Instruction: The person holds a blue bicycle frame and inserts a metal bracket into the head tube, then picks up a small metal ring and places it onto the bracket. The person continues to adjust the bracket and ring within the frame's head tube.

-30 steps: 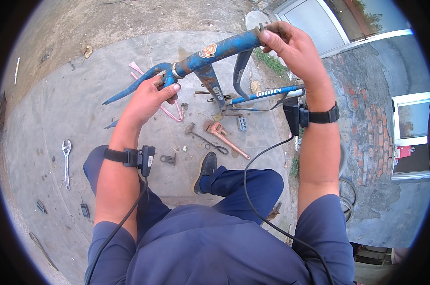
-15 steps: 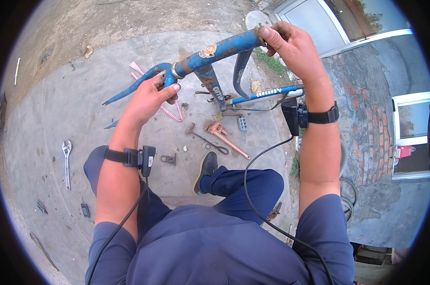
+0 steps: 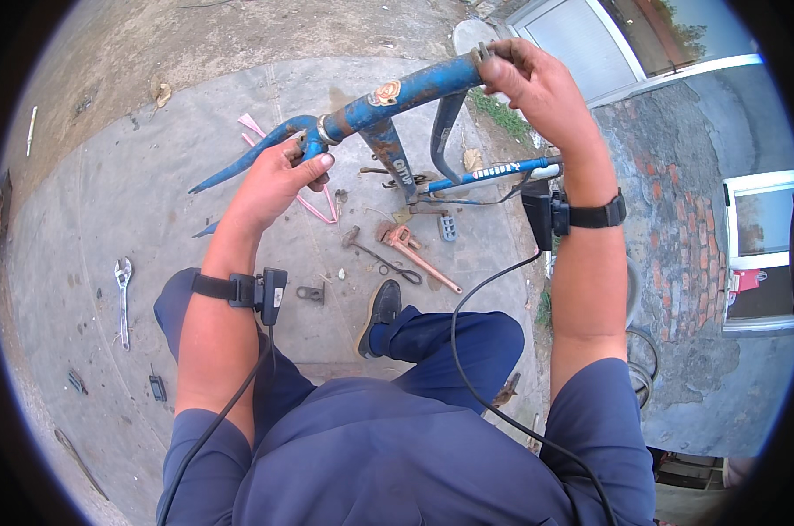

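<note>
A rusty blue metal tube (image 3: 425, 88) slants between left hand (image 3: 277, 182), clamped on its blue fork (image 3: 248, 158), and right hand (image 3: 537, 86), pinching its end.

A reddish pipe wrench (image 3: 421, 258) lies aslant on the concrete paving (image 3: 73, 263), with a small metal bracket (image 3: 310, 294) toward its lower left and a silver adjustable wrench (image 3: 124, 302) well off to its left. Up and left of the pipe wrench is a pink strap (image 3: 316, 209); well to its right stands a wall (image 3: 691, 254) — plaster worn through to red brick — with a white-framed window (image 3: 761, 219).
</note>
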Demonstrator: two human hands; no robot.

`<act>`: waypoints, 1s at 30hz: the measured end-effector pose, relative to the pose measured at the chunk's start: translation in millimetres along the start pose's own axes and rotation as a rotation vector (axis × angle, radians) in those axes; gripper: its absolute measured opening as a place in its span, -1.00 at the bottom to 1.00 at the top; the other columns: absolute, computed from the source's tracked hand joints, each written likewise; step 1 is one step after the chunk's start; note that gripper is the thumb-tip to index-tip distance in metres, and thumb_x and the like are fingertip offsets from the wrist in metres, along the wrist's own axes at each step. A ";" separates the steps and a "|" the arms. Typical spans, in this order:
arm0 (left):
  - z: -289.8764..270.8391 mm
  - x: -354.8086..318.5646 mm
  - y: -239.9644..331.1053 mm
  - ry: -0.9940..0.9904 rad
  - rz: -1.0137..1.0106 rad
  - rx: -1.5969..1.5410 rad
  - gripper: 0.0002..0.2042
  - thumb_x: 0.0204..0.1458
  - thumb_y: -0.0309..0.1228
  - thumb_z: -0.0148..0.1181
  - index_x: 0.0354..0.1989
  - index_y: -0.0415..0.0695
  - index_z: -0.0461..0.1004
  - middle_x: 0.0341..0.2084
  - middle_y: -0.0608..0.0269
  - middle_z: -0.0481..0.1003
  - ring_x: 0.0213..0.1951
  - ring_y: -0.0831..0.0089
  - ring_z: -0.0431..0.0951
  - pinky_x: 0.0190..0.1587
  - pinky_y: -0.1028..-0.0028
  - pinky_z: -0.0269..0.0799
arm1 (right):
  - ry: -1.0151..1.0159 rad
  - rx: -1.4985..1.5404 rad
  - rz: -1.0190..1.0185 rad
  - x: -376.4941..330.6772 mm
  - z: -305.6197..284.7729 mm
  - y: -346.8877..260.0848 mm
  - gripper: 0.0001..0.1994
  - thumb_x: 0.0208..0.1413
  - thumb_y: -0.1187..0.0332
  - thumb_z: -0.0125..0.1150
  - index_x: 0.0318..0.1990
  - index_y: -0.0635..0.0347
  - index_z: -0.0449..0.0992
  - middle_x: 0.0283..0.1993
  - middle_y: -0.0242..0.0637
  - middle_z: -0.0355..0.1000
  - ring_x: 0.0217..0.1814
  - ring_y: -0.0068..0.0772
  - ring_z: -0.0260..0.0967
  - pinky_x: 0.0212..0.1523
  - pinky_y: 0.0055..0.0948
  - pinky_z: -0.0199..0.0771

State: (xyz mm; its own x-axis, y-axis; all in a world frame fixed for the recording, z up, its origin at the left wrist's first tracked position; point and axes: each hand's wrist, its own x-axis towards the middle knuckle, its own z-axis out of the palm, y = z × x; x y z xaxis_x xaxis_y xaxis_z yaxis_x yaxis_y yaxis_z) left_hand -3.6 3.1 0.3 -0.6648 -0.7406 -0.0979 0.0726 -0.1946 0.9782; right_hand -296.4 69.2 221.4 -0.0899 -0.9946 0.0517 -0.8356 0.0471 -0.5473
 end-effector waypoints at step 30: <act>-0.6 0.4 -2.2 0.007 -0.004 -0.004 -0.75 0.21 -0.22 0.35 -0.21 -0.16 0.54 -0.41 0.35 0.53 -0.32 0.54 0.52 -0.14 0.44 0.46 | 0.079 0.153 -0.323 -11.8 5.2 -1.3 -0.43 0.15 -0.07 0.44 0.03 0.33 0.61 -0.23 -0.23 0.60 -0.18 -0.49 0.53 -0.13 -0.47 0.56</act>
State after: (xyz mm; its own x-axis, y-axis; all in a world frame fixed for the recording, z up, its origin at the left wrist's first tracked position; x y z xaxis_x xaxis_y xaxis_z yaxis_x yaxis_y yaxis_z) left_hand -3.6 2.8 -2.1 -0.6602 -0.7440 -0.1029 0.0734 -0.2002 0.9770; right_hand -291.4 80.4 217.2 0.1190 -0.9456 0.3029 -0.7374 -0.2884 -0.6107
